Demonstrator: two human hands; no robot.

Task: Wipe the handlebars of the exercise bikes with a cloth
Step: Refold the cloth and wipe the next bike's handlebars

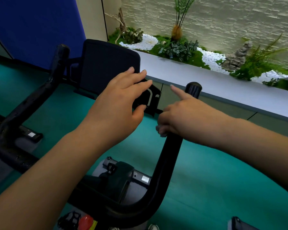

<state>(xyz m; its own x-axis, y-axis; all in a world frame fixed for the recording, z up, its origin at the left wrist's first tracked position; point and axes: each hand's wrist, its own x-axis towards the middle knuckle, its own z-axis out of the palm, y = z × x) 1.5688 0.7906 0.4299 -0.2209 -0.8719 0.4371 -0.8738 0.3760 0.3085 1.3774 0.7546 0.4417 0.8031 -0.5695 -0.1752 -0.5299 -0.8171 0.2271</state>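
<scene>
Right hand [181,117] around handlebar [170,156] with cloth [161,131]; left hand [121,103] open, hovering.

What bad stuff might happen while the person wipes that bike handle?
The cloth is only a small wad under the right hand, so it may slip off the handlebar. The left hand reaches toward the black console and might bump it.

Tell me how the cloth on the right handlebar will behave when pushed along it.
The cloth is probably floppy: it bunches almost out of sight under the right hand. It looks light and should slide easily, since the right handlebar seems smooth. It may slip free unless pinched.
</scene>
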